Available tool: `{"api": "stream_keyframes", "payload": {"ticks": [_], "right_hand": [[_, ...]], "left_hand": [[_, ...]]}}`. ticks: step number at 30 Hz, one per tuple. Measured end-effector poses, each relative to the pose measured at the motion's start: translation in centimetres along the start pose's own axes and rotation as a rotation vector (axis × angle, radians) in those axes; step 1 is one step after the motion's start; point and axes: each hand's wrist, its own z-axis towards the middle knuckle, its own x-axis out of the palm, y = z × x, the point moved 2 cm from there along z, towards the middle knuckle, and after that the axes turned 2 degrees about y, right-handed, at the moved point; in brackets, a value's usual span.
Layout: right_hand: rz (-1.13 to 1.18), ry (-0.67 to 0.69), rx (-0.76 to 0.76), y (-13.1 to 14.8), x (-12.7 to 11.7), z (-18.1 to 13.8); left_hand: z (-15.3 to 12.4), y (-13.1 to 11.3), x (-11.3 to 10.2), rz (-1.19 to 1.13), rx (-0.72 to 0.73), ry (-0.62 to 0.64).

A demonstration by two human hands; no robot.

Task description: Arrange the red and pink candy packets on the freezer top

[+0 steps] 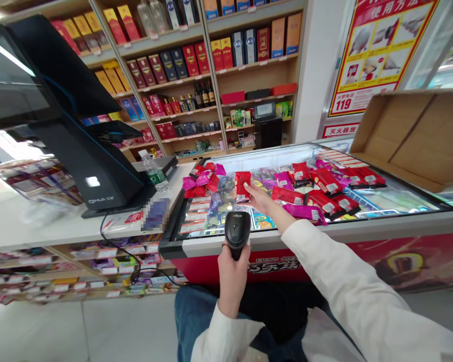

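Observation:
My left hand (pixel 232 271) is wrapped round the grip of a black barcode scanner (pixel 237 232), held upright in front of the freezer. My right hand (pixel 259 200) reaches over the freezer's glass lid (pixel 381 198) and pinches a red snack packet (pixel 242 186) at its lower edge. More red packets (pixel 326 181) and purple packets (pixel 305 212) lie scattered on the glass to the right, and another cluster of red and magenta packets (pixel 200 183) lies to the left.
A black checkout terminal (pixel 79 146) stands on the white counter (pixel 30 226) at left, its cable hanging down. An open cardboard box (pixel 415 136) rests on the freezer's right end. Shelves of boxed goods (pixel 196 60) fill the back wall.

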Motion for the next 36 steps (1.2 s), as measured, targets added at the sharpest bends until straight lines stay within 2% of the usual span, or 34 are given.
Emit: {"api": "stream_keyframes", "payload": {"ticks": [8,12,15,18,21,23,25,28,31,34,36], "right_hand": [[-0.054,-0.002,0.001,-0.2,0.3,0.0],[-0.225,-0.094,-0.035,1.3,0.7,-0.5],[-0.563,-0.158,-0.128,5.0,-0.2,-1.3],[-1.155,-0.246,-0.264,10.1,-2.9,-2.1],[-1.677,-0.318,-0.145,14.2,-7.0,-2.6],[-1.859,-0.338,-0.008,15.7,-9.3,-2.9],[-1.985,-0.368,0.009,16.3,-10.2,-3.3],[-2.073,-0.374,-0.166,15.6,-8.4,-3.1],[-1.987,-0.224,-0.292,13.2,-4.1,-1.1],[-1.832,-0.017,-0.290,9.5,0.7,2.7],[-1.763,0.052,-0.260,6.8,3.6,5.5]], "left_hand": [[0.2,0.1,-0.4,0.024,0.013,-0.004],[0.0,0.7,-0.4,-0.008,0.021,-0.027],[0.0,1.2,-0.3,-0.034,0.032,-0.040],[0.0,1.4,-0.4,-0.018,0.036,-0.043],[0.0,1.4,-0.6,-0.012,0.010,-0.014],[0.1,1.4,-0.7,-0.014,-0.010,0.003],[0.1,1.6,-0.7,-0.028,-0.014,-0.012],[0.1,2.0,-0.5,-0.063,-0.014,-0.048],[0.0,2.4,-0.6,-0.068,-0.025,-0.054],[0.0,2.7,-1.2,-0.066,-0.021,-0.069],[0.1,2.7,-1.8,-0.070,-0.019,-0.075]]}}
